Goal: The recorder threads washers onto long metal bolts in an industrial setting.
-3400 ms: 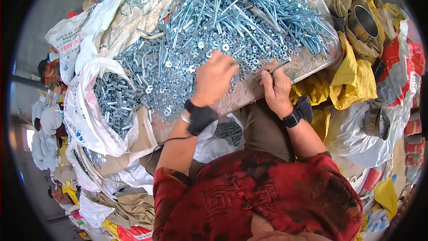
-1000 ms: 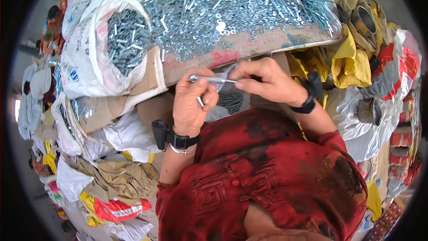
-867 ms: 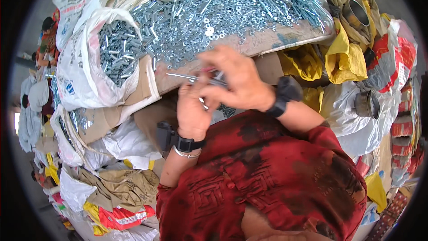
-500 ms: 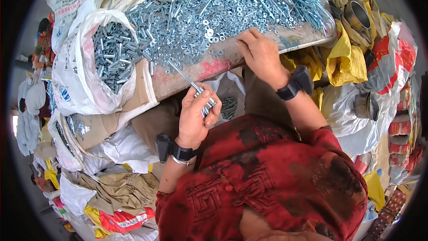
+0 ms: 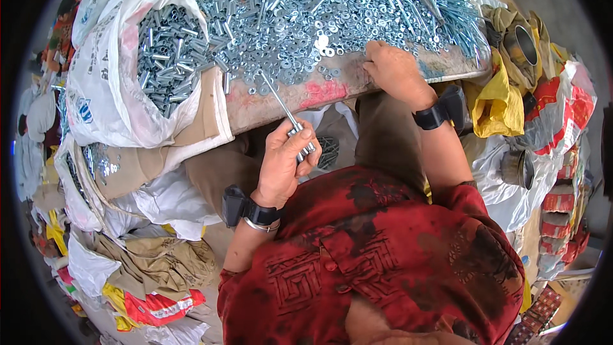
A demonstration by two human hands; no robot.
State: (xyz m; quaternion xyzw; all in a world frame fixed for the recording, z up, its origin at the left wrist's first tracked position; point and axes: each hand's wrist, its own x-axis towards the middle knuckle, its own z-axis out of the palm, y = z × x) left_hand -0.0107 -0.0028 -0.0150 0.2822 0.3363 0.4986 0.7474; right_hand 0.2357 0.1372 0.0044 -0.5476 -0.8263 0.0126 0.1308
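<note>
Left hand point(image 5: 283, 161) has its grip closed around the lower end of a long bolt point(image 5: 279, 102), whose shaft slants up and away from the grip to the near edge of the surface point(image 5: 300, 94). Right hand point(image 5: 394, 71) rests on that same edge, to the right of the left grip, fingers curled down among the loose washers point(image 5: 300, 51); whether it has hold of anything cannot be told. The heap of bolts and washers covers the surface up to its near edge, leaving only a narrow bare strip there. Open room lies below the edge, between the grip and the person's lap. Left of the grip stands an open white sack point(image 5: 121, 89) with blue print, filled with short metal sleeves point(image 5: 167, 54). Right of the right hand, yellow bags point(image 5: 498, 99) and red-and-white sacks point(image 5: 565, 121) crowd close.
</note>
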